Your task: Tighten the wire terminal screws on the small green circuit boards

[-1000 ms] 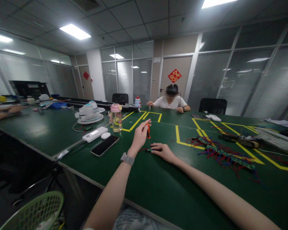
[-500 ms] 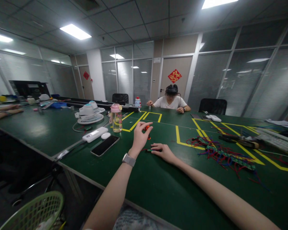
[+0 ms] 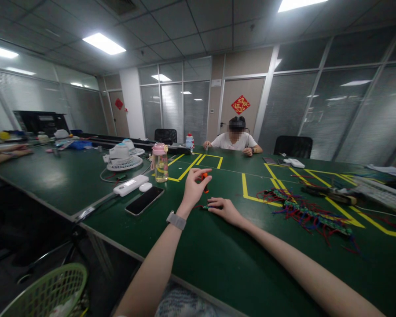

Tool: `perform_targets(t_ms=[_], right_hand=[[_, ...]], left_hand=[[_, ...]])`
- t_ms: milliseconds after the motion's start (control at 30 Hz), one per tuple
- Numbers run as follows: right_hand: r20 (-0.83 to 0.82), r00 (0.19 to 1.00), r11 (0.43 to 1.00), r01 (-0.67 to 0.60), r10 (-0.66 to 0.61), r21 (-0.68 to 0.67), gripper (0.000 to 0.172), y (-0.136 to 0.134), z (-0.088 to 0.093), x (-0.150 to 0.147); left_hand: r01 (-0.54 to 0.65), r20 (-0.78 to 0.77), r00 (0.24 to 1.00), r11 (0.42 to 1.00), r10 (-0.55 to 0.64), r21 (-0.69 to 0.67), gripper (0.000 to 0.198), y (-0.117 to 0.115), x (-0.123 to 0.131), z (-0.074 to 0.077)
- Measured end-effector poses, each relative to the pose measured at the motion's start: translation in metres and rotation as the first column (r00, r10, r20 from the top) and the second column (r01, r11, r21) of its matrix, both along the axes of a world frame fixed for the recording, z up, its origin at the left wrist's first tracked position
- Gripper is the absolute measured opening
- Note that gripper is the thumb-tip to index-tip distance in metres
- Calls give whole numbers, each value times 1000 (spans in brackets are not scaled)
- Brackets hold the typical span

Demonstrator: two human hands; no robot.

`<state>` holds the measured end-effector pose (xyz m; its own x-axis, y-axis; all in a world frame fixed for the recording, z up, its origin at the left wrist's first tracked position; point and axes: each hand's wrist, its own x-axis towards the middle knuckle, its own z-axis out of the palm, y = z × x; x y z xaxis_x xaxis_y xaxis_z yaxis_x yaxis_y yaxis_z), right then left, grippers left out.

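Observation:
My left hand (image 3: 194, 187) is closed around the orange and black handle of a small screwdriver (image 3: 205, 184). The tool points down at a little green circuit board (image 3: 204, 207) on the table; its thin shaft and tip are hard to make out. Fingers of my right hand (image 3: 226, 210) press on the right end of that board and hold it against the green tabletop (image 3: 198, 251). A red wire runs out to the board's left. To the right lies a long row of similar wired boards (image 3: 310, 213).
Left of my hands are a phone (image 3: 144, 200), a white power strip (image 3: 131, 185), a pink-lidded bottle (image 3: 160, 163) and white fans (image 3: 123, 157). Pliers-like tools (image 3: 328, 193) and a white keyboard (image 3: 383, 193) lie at right. A person (image 3: 236, 140) sits opposite. A green basket (image 3: 49, 286) stands below the table edge.
My left hand, with the screwdriver, has turned and shifted very slightly to the right. My right hand and the board stay put. The person opposite has lowered their head a little.

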<state>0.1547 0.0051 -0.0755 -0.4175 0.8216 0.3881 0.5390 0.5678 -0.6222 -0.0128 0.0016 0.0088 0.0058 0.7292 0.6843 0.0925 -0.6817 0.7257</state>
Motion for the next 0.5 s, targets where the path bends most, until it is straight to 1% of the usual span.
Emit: perform_targets(t_ms=[33, 67, 100, 133, 167, 233, 267, 300, 333, 367, 400, 467, 500], right_hand=[[2, 1000, 1000, -1, 1, 1, 26, 0, 0, 0], [3, 1000, 1000, -1, 1, 2, 27, 0, 0, 0], [4, 1000, 1000, -1, 1, 1, 27, 0, 0, 0], [5, 1000, 1000, 1, -1, 0, 26, 0, 0, 0], [6, 1000, 1000, 4, -4, 0, 26, 0, 1, 0], [8, 1000, 1000, 8, -8, -1, 25, -1, 2, -1], [10, 1000, 1000, 9, -9, 0, 25, -2, 2, -1], [12, 1000, 1000, 8, -8, 1, 25, -2, 3, -1], [12, 1000, 1000, 5, -5, 2, 25, -2, 3, -1], [10, 1000, 1000, 4, -4, 4, 25, -2, 2, -1], [8, 1000, 1000, 2, -2, 5, 25, -1, 2, -1], [6, 1000, 1000, 0, 0, 3, 25, -1, 1, 0], [4, 1000, 1000, 1, -1, 1, 25, -1, 1, 0]], left_hand=[[-47, -13, 999, 998, 48, 43, 27, -1, 0, 0], [-60, -10, 998, 996, 60, 69, 27, -2, 1, 1], [-31, 6, 999, 997, 31, 70, 27, -2, 2, 1], [36, 31, 999, 998, -38, 45, 28, -2, 2, 1], [131, 69, 989, 991, -131, 0, 29, -2, 3, 1], [321, 176, 937, 942, -301, -96, 31, 1, 4, 1], [386, 228, 908, 914, -352, -128, 32, 2, 4, 0], [419, 270, 888, 897, -371, -144, 33, 3, 3, 0], [416, 290, 886, 897, -363, -149, 33, 4, 2, -1], [381, 285, 900, 913, -330, -146, 32, 5, 2, -2], [317, 255, 927, 938, -275, -139, 30, 6, 1, -2], [127, 145, 983, 986, -111, -106, 27, 7, -1, -3], [26, 86, 996, 997, -20, -76, 26, 6, -1, -3]])
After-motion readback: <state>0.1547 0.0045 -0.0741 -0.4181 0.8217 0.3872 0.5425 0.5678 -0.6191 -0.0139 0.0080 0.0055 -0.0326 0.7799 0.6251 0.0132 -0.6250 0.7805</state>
